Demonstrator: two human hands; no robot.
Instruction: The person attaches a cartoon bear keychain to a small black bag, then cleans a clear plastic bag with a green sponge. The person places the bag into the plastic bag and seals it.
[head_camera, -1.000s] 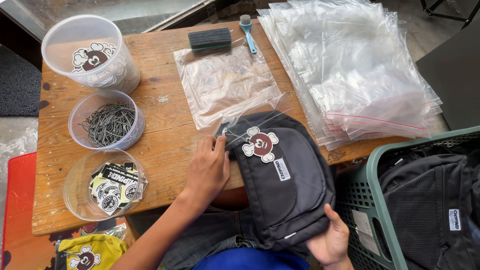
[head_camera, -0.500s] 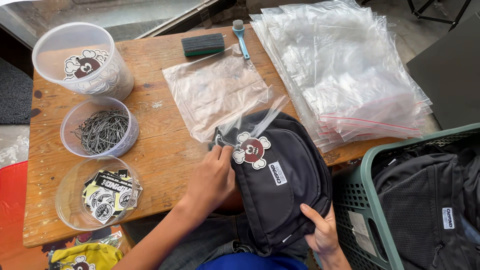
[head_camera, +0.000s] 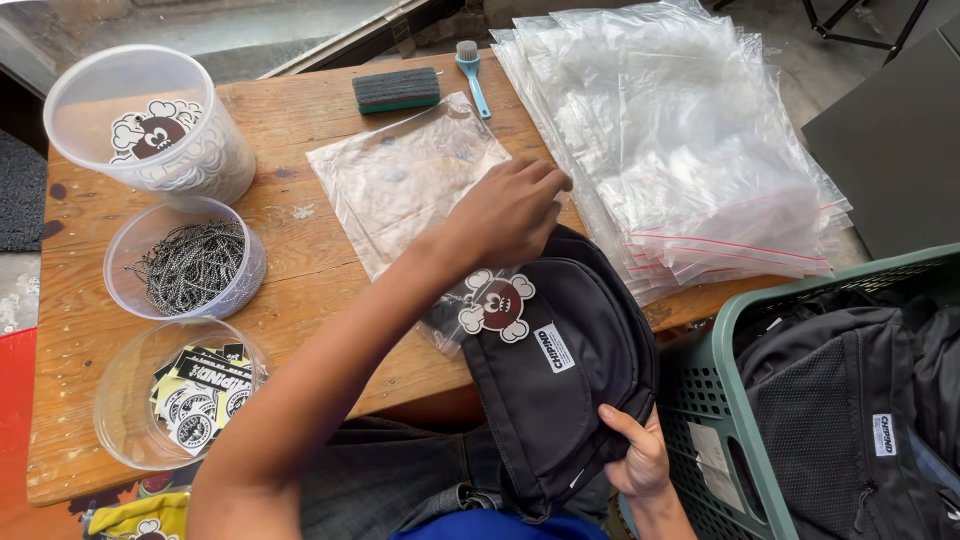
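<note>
Wooden bench (head_camera: 330, 300), bags stacked at its far right. Left hand (head_camera: 510, 212) hovers loosely curled over the black pouch (head_camera: 560, 380); right hand (head_camera: 637, 458) pinches its lower edge. Tag on, pouch not yet inside the clear bag (head_camera: 400, 185).

You handle a matt black cloth bag (head_camera: 560, 380) over glossy clear plastic bags (head_camera: 690, 150) on rough, worn wood table (head_camera: 300, 300).

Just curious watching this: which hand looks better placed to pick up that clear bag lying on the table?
Probably the left hand: it hovers at the top of the black bag, right by the clear bag. The right hand grips the black bag's lower edge, farther away.
</note>
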